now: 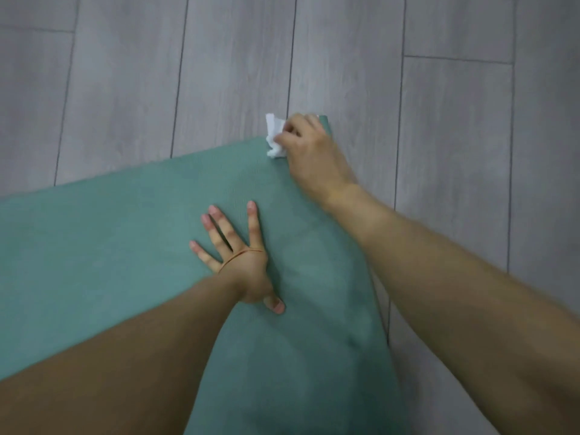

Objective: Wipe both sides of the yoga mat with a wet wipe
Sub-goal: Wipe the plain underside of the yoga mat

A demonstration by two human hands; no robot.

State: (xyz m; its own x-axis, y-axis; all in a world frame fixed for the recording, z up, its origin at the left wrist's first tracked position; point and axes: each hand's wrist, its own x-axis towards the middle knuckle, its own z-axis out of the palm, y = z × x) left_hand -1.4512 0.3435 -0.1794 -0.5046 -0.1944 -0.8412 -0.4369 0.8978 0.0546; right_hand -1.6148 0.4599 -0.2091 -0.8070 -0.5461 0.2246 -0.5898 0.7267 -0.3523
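**Wiping at the mat's far corner**

The green yoga mat (pixel 125 246) is lying flat on the grey plank floor (pixel 455 120), running from the near edge of the view out to its far right corner. Nearest, the left hand (pixel 238 262) is pressing palm-down on the mat, fingers straight and spread, holding nothing — a thin elastic band (pixel 241 255) is sitting across its knuckles. Farther out, the right hand (pixel 307 146) is reaching to the mat's far right corner, fingers curled round a crumpled white wet wipe (pixel 274 136) — the wipe is sticking out to the hand's left, right at the mat's far edge.
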